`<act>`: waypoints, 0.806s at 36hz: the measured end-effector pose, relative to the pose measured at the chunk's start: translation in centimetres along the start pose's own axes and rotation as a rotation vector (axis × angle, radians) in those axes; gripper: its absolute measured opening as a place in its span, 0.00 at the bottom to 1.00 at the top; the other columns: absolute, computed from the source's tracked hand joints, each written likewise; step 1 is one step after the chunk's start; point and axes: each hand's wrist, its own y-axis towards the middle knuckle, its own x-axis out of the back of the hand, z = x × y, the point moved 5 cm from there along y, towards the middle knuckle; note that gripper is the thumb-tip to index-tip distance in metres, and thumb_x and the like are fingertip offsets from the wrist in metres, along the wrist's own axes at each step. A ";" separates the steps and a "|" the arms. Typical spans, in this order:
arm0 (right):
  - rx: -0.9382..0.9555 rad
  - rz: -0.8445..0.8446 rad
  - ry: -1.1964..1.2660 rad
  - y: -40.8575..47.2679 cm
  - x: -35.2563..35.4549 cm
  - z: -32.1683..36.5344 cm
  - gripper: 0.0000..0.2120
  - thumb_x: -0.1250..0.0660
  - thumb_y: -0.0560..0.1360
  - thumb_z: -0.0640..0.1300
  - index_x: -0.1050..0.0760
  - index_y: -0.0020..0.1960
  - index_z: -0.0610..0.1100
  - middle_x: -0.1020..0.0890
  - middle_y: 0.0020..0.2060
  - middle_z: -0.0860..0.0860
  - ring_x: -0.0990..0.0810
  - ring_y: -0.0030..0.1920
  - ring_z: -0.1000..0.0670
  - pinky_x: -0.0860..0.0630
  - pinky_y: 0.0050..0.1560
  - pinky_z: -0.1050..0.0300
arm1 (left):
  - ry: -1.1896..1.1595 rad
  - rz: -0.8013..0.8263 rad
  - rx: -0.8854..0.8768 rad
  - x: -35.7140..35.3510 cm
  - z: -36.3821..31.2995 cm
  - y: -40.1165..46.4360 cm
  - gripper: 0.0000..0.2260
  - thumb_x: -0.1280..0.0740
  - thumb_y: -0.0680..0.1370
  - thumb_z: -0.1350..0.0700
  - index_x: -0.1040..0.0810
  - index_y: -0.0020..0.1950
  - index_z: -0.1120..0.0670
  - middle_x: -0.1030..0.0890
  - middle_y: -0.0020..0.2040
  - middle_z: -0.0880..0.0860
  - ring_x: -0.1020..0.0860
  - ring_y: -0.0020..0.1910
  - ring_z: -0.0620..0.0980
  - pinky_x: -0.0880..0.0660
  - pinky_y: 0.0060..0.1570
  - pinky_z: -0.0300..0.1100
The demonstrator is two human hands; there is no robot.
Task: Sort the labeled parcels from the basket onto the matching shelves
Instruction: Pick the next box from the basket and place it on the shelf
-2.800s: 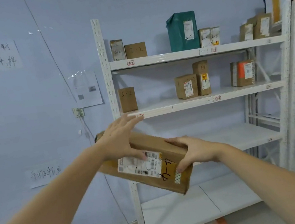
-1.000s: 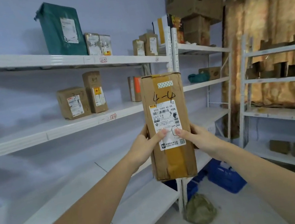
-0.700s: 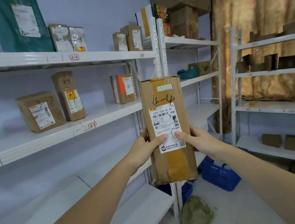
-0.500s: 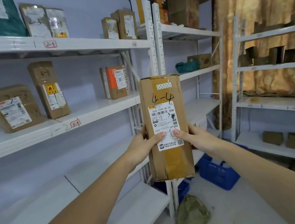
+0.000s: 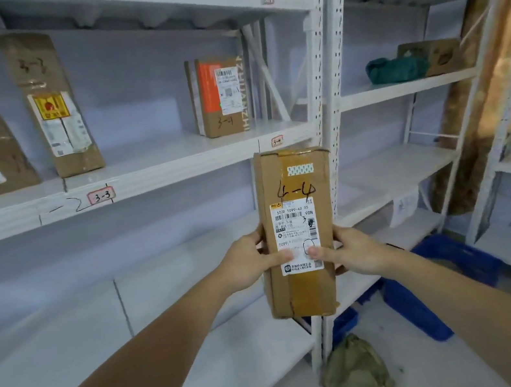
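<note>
White shelves [image 5: 175, 170] face us; our left hand [image 5: 246, 266] and right hand [image 5: 356, 252] grip the upright "4-4" parcel [image 5: 290, 187] between them.

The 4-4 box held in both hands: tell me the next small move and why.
Probably lower the 4-4 box onto the bare shelf just below the 3-4 tag. Left hand and right hand hold it upright, and the tier above is tagged 3-3 and 3-4, so row 4 should be the next one down; its own tag is not visible.
</note>
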 end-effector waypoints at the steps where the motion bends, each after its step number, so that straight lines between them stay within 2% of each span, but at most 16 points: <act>1: 0.001 0.014 -0.001 1.6 -0.1 -0.6 0.34 0.30 0.75 0.64 0.36 0.77 0.56 0.21 0.65 0.60 0.20 0.62 0.55 0.19 0.51 0.63 | -0.004 0.016 0.022 0.4 1.0 1.3 0.31 0.22 0.76 0.48 0.29 0.76 0.44 0.18 0.66 0.42 0.17 0.59 0.44 0.18 0.57 0.41; 3: -0.001 0.044 -0.017 4.7 -0.5 -1.7 0.33 0.30 0.76 0.63 0.35 0.77 0.56 0.21 0.63 0.61 0.20 0.59 0.56 0.19 0.50 0.64 | 0.000 0.043 0.062 1.2 3.1 3.8 0.30 0.22 0.75 0.50 0.28 0.75 0.45 0.18 0.65 0.41 0.16 0.58 0.45 0.17 0.58 0.45; 5: -0.021 0.075 -0.012 7.9 -1.0 -3.2 0.32 0.28 0.74 0.65 0.33 0.73 0.58 0.19 0.63 0.59 0.18 0.58 0.55 0.17 0.56 0.56 | 0.024 0.054 0.081 1.8 5.2 6.3 0.31 0.21 0.75 0.50 0.28 0.76 0.46 0.18 0.66 0.42 0.16 0.59 0.45 0.18 0.61 0.49; 7: -0.035 0.106 -0.037 11.5 -1.3 -4.5 0.34 0.28 0.73 0.67 0.32 0.74 0.55 0.18 0.64 0.56 0.16 0.56 0.53 0.15 0.54 0.50 | 0.057 0.039 0.082 2.5 6.9 8.8 0.33 0.21 0.75 0.50 0.30 0.77 0.47 0.19 0.67 0.43 0.17 0.61 0.46 0.20 0.63 0.50; 10: -0.051 0.148 -0.122 15.8 -2.0 -5.8 0.36 0.29 0.75 0.64 0.35 0.78 0.53 0.21 0.67 0.55 0.17 0.57 0.51 0.16 0.50 0.55 | 0.101 0.032 0.092 2.7 9.3 11.7 0.34 0.23 0.77 0.52 0.35 0.79 0.46 0.19 0.68 0.44 0.18 0.63 0.48 0.20 0.64 0.48; 13: -0.047 0.150 -0.125 19.6 -3.2 -7.6 0.33 0.29 0.78 0.58 0.36 0.79 0.52 0.21 0.67 0.56 0.19 0.55 0.53 0.24 0.43 0.68 | 0.146 0.016 0.112 2.4 11.7 14.2 0.34 0.25 0.79 0.52 0.39 0.80 0.44 0.20 0.69 0.44 0.18 0.64 0.50 0.20 0.64 0.50; 15: -0.035 0.159 -0.111 22.1 -3.7 -8.5 0.33 0.28 0.79 0.55 0.37 0.79 0.52 0.22 0.68 0.56 0.20 0.54 0.55 0.25 0.41 0.71 | 0.171 -0.017 0.133 2.6 13.1 15.8 0.34 0.26 0.79 0.52 0.39 0.80 0.43 0.20 0.70 0.44 0.18 0.62 0.51 0.20 0.63 0.51; 16: -0.022 0.164 -0.107 23.3 -3.9 -8.9 0.34 0.28 0.79 0.55 0.38 0.80 0.52 0.22 0.69 0.56 0.20 0.56 0.54 0.24 0.45 0.70 | 0.172 -0.036 0.147 2.8 13.8 16.6 0.33 0.26 0.79 0.53 0.39 0.80 0.43 0.20 0.70 0.45 0.17 0.62 0.51 0.19 0.62 0.50; 19: 0.015 0.164 -0.094 26.7 -5.0 -10.2 0.37 0.26 0.78 0.55 0.41 0.81 0.53 0.22 0.68 0.56 0.21 0.61 0.52 0.23 0.60 0.57 | 0.171 -0.095 0.207 3.5 15.8 18.5 0.34 0.26 0.79 0.56 0.39 0.80 0.42 0.20 0.70 0.45 0.17 0.62 0.53 0.19 0.61 0.50; 21: 0.024 0.157 -0.051 28.8 -5.7 -11.2 0.38 0.25 0.77 0.52 0.40 0.80 0.53 0.22 0.68 0.58 0.22 0.63 0.53 0.25 0.67 0.52 | 0.192 -0.135 0.238 3.8 16.7 19.8 0.34 0.26 0.79 0.57 0.39 0.80 0.43 0.19 0.68 0.46 0.17 0.59 0.53 0.19 0.57 0.46; 24: 0.048 0.184 -0.012 32.1 -6.4 -12.7 0.38 0.24 0.77 0.51 0.40 0.80 0.54 0.22 0.69 0.58 0.22 0.66 0.51 0.26 0.70 0.49 | 0.182 -0.199 0.304 3.9 17.9 21.7 0.34 0.27 0.79 0.59 0.39 0.80 0.43 0.19 0.63 0.44 0.17 0.54 0.50 0.20 0.46 0.36; 26: 0.057 0.230 0.002 33.8 -6.8 -13.8 0.38 0.25 0.77 0.50 0.41 0.80 0.53 0.23 0.68 0.60 0.23 0.67 0.52 0.28 0.70 0.51 | 0.195 -0.234 0.356 3.4 18.9 22.5 0.35 0.27 0.79 0.59 0.40 0.81 0.43 0.18 0.63 0.45 0.18 0.56 0.50 0.19 0.50 0.39; 27: 0.058 0.265 -0.003 34.4 -7.0 -14.4 0.37 0.25 0.78 0.49 0.41 0.80 0.53 0.23 0.67 0.61 0.24 0.67 0.52 0.28 0.70 0.52 | 0.212 -0.250 0.389 3.0 19.3 22.8 0.36 0.28 0.79 0.59 0.41 0.82 0.43 0.18 0.63 0.46 0.18 0.55 0.49 0.19 0.50 0.40; 29: 0.078 0.333 -0.010 35.7 -7.3 -15.4 0.38 0.25 0.78 0.47 0.42 0.81 0.53 0.24 0.66 0.62 0.25 0.68 0.52 0.27 0.71 0.49 | 0.249 -0.295 0.449 2.1 20.2 23.5 0.35 0.29 0.80 0.58 0.42 0.82 0.43 0.17 0.58 0.46 0.18 0.47 0.45 0.21 0.43 0.38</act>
